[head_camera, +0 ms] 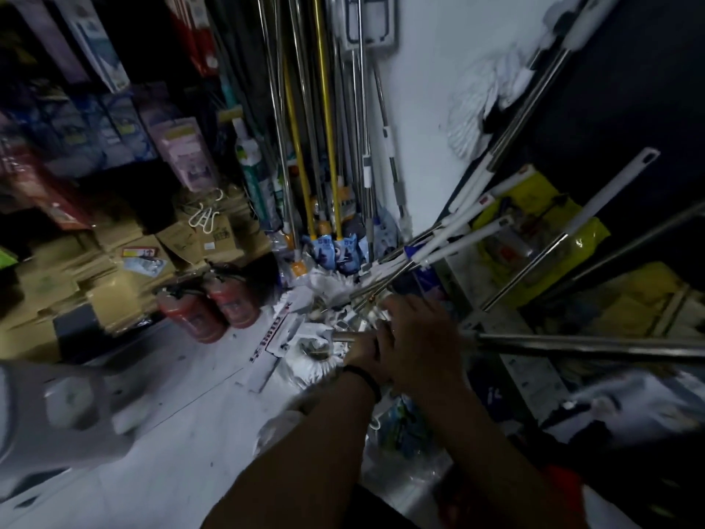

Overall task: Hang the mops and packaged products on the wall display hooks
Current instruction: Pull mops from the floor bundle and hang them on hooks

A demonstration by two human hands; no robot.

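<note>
Two bare forearms reach down from the lower centre of the frame into a heap of mops. The left hand (364, 347), with a black wristband (368, 378) at its wrist, curls round a long steel mop pole (591, 347) that runs level to the right edge, its short end poking out left of the fist. The right hand (419, 341) lies over the same spot with its back to the camera. Its fingers are hidden beneath, so I cannot tell whether it grips the pole or only rests there.

Just above the hands, a fan of leaning mop handles with white plastic grips (463, 238) slants towards the upper right, over white string mop heads (318, 360) on the floor. Further mops with yellow and steel poles (324, 108) stand against the white wall (427, 108) in the upper middle.

Pulling the held pole free may drag on the crossed handles and topple the leaning fan, perhaps onto the two red fire extinguishers (213, 309) at the left. In this dim tangle, a mop head snagged under another could also jerk the pole out of the grip.
</note>
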